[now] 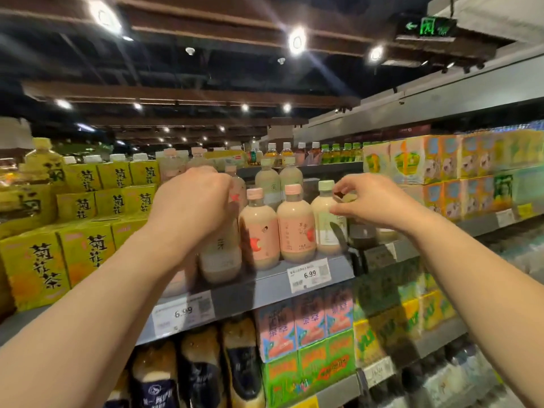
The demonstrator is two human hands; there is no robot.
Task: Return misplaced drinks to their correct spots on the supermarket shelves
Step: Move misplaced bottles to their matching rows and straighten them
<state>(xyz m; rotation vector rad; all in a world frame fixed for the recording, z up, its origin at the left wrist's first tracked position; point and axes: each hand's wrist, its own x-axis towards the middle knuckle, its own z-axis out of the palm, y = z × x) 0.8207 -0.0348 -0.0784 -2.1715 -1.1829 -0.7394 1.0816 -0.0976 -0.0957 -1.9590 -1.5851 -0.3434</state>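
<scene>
- On the middle shelf (265, 293), milk-tea bottles stand in a row; yellow cartons (35, 269) to the left read 菊花茶.
- The left hand (191, 207) curls its grip round a pale-labelled bottle (219, 257) at the row's left end, apparently mid-placement.
- The right hand (374, 201) pinches at the green-capped bottle (326, 219); next, likely swapping them.
- Price tags (309, 275) read 6.99.
</scene>
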